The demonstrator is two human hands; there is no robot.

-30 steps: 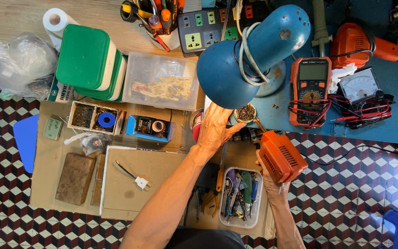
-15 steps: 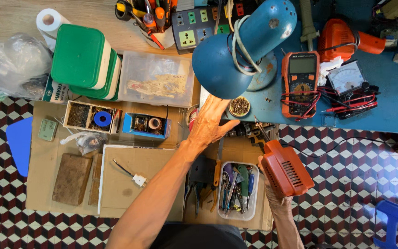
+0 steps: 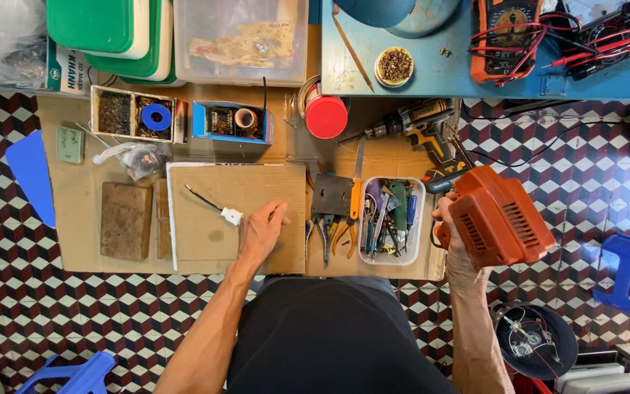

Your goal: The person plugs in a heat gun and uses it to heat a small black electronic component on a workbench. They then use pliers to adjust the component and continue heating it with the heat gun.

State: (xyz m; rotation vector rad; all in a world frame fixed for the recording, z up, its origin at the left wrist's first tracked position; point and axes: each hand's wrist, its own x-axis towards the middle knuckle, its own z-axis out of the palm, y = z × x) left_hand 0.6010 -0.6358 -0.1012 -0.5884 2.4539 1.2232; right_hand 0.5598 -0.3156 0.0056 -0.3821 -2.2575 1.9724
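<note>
Two bare hands work over a cardboard-covered floor space. The left hand (image 3: 260, 232) lies palm down on a flat cardboard sheet (image 3: 213, 226), fingers loosely together and gripping nothing, its fingertips just beside a small white connector (image 3: 230, 216) with a thin dark lead. The right hand (image 3: 452, 241) is wrapped around the edge of an orange vented power-tool housing (image 3: 499, 217), fingers closed on it, holding it raised over the checkered tile floor (image 3: 577, 175) at the right edge of the cardboard. Between the hands stands a clear plastic tray (image 3: 394, 220) full of hand tools, with pliers (image 3: 333, 233) and a dark metal plate (image 3: 332, 195) just beside it. Farther up lie a cordless drill (image 3: 417, 124), a red lid (image 3: 326, 117) and a blue box (image 3: 229, 121); a wooden block (image 3: 125, 220) sits left of the sheet.
</note>
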